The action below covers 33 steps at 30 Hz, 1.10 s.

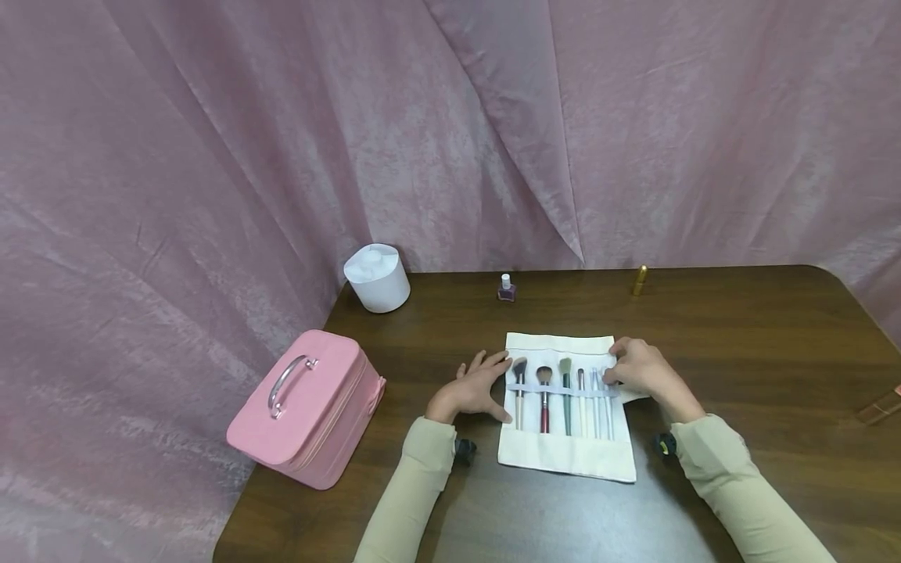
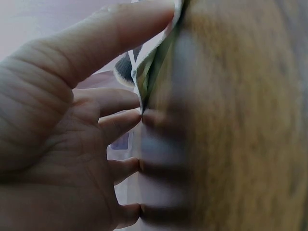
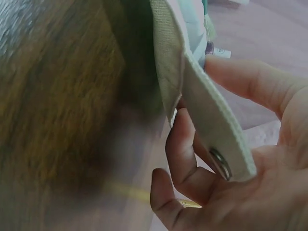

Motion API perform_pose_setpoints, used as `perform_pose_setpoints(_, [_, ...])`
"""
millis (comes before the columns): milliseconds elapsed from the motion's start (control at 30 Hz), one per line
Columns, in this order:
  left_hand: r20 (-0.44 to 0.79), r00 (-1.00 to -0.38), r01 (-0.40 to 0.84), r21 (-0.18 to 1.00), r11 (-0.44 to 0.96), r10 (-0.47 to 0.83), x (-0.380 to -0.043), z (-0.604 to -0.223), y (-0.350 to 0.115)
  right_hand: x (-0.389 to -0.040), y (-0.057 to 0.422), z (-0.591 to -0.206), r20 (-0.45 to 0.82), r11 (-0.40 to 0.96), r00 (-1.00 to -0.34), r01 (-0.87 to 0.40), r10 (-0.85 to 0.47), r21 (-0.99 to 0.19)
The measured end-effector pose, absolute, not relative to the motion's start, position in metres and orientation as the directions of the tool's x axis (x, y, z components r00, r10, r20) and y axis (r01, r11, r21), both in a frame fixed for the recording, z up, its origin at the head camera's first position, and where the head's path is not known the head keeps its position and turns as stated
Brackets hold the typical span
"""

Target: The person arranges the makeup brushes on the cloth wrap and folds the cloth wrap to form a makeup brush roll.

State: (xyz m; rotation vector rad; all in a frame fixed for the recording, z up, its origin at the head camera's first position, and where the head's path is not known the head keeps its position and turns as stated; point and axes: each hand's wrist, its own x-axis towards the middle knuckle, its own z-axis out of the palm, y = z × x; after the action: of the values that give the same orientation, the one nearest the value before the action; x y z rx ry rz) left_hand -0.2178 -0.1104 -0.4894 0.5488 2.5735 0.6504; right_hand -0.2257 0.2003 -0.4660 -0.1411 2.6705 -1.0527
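A cream fabric brush roll [image 1: 566, 455] lies unrolled on the table, with several makeup brushes [image 1: 544, 403] tucked under its pale band. My left hand [image 1: 475, 389] is spread at the roll's left side. In the left wrist view its thumb [image 2: 120, 33] rests against the fabric edge, and the other fingertips touch down beside it. On the opposite side my right hand [image 1: 644, 369] pinches the right edge, thumb on top and fingers beneath. A strap [image 3: 216, 115] with a metal snap [image 3: 220, 163] hangs over those fingers in the right wrist view.
A pink case [image 1: 299, 403] with a metal handle stands at the left. Along the back are a white paper roll [image 1: 383, 285], a nail polish bottle [image 1: 506, 291] and a gold tube [image 1: 640, 280]. A brownish object [image 1: 880, 407] is cut off at the right edge.
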Motion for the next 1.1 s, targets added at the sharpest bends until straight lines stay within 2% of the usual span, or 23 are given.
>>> perform_pose_setpoints(333, [-0.310,-0.834,0.263,0.503,0.823,0.456,-0.218,-0.491,-0.108,-0.221,0.199,-0.463,-0.162,0.785,-0.964,-0.070,-0.213,-0.615])
perform_pose_setpoints(633, [-0.331,-0.831,0.236,0.517,0.823,0.446,-0.220,-0.483,-0.107,-0.209,0.204,-0.439,-0.092,0.790,-0.965,-0.145,-0.247,-0.595])
perform_pose_setpoints(900, [-0.299,-0.805,0.317,0.512,0.798,0.512,-0.235,-0.457,-0.097,-0.189,0.197,-0.420,0.012,0.784,-0.965,-0.219,-0.260,-0.581])
perform_pose_setpoints(1100, [-0.245,-0.768,0.366,0.590,0.719,0.592,-0.244,-0.444,-0.089,-0.166,0.176,-0.416,0.114,0.766,-0.942,-0.325,-0.316,-0.555])
